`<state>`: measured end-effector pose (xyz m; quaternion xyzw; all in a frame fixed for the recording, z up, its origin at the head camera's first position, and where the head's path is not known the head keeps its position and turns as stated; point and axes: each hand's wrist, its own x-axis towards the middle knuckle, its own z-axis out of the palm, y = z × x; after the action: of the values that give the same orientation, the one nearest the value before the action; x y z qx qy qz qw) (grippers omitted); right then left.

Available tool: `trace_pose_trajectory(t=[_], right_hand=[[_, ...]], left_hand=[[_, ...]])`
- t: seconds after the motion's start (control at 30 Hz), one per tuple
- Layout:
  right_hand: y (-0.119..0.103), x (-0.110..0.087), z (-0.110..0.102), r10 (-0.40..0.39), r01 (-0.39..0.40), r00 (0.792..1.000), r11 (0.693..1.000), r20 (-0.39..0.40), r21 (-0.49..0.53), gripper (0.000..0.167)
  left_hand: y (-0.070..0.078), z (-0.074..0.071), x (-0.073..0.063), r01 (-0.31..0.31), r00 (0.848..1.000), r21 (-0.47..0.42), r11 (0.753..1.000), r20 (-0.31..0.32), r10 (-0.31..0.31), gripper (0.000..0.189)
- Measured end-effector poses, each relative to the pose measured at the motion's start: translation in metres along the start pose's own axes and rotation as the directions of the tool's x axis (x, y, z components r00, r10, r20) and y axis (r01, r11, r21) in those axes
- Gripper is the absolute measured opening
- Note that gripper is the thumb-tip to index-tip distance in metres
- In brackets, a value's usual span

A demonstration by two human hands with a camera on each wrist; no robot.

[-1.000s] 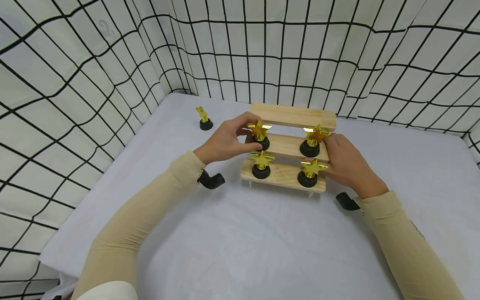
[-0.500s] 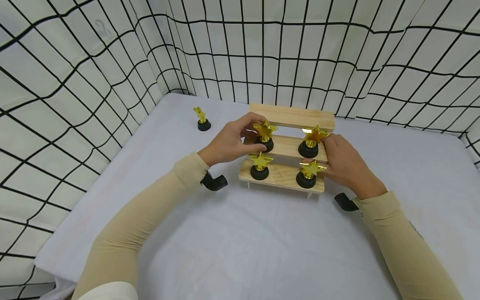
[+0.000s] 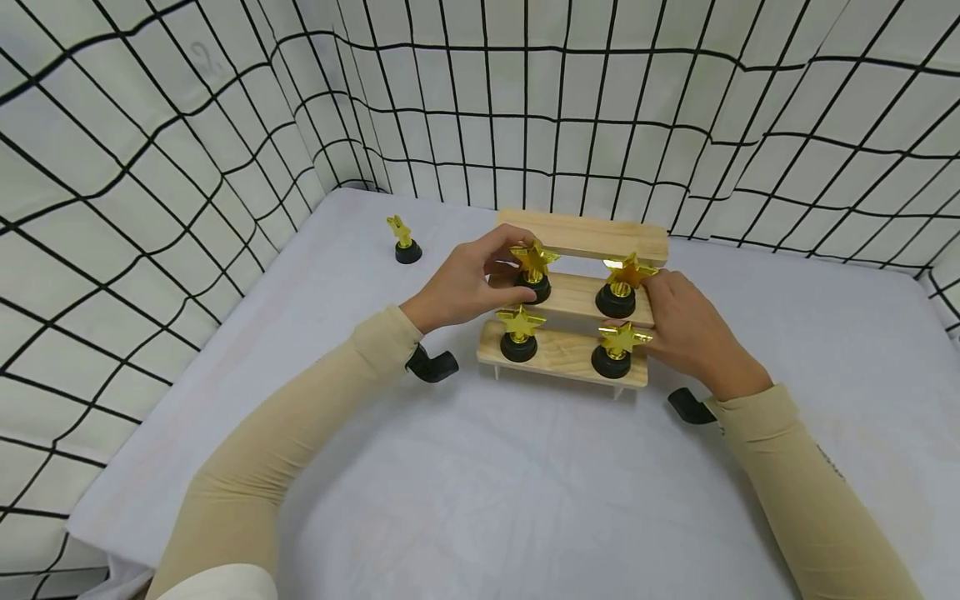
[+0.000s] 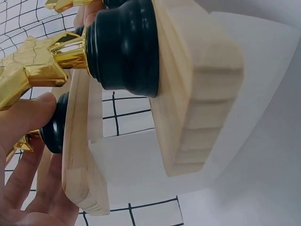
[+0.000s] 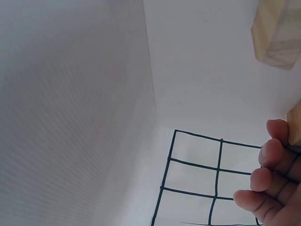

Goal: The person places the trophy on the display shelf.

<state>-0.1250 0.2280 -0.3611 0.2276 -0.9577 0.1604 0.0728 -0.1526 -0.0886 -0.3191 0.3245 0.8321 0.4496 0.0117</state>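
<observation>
In the head view, my left hand [image 3: 468,279] holds a gold star trophy [image 3: 533,279] by its black base, thumb in front, at the left of the middle board. The left wrist view shows that thumb [image 4: 35,115] against the base [image 4: 55,125]. My right hand [image 3: 697,333] grips the right end of the tiered wooden stand [image 3: 570,350], beside another star trophy [image 3: 618,287] on the middle board. Its fingers [image 5: 270,181] lie by a board end in the right wrist view. Two star trophies [image 3: 519,333] [image 3: 617,348] stand on the front board.
A smaller gold trophy [image 3: 405,242] with a black base stands at the back left of the white-covered table [image 3: 480,492]. The stand's top board [image 3: 585,235] bears nothing. Black wire mesh [image 3: 525,108] rises along the back and left.
My left hand has shifted the star trophy slightly to the right along the middle board. The right hand keeps its place at the stand.
</observation>
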Motion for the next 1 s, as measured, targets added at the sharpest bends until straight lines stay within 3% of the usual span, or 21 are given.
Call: trace_pose_trajectory(t=[0.23, 0.4, 0.73, 1.0], right_hand=[[-0.004, 0.0, -0.001, -0.001, 0.001, 1.0, 1.0, 0.015, -0.012, 0.066], [-0.004, 0.001, -0.002, 0.012, -0.012, 0.999, 1.0, 0.03, 0.0, 0.073], [-0.002, -0.002, 0.0, 0.01, -0.01, 1.0, 1.0, 0.007, 0.002, 0.066], [-0.003, 0.0, 0.0, -0.013, 0.013, 1.0, 1.0, -0.003, 0.011, 0.074]], left_hand=[[0.0, -0.006, -0.005, -0.002, 1.0, 0.023, 1.0, -0.012, 0.002, 0.059], [0.0, -0.017, -0.012, -0.017, 0.999, 0.012, 1.0, -0.044, 0.017, 0.055], [0.0, -0.06, -0.025, 0.032, 0.989, 0.168, 0.985, -0.148, -0.007, 0.052], [-0.013, -0.097, -0.035, 0.108, 0.956, 0.19, 0.976, -0.289, -0.05, 0.044]])
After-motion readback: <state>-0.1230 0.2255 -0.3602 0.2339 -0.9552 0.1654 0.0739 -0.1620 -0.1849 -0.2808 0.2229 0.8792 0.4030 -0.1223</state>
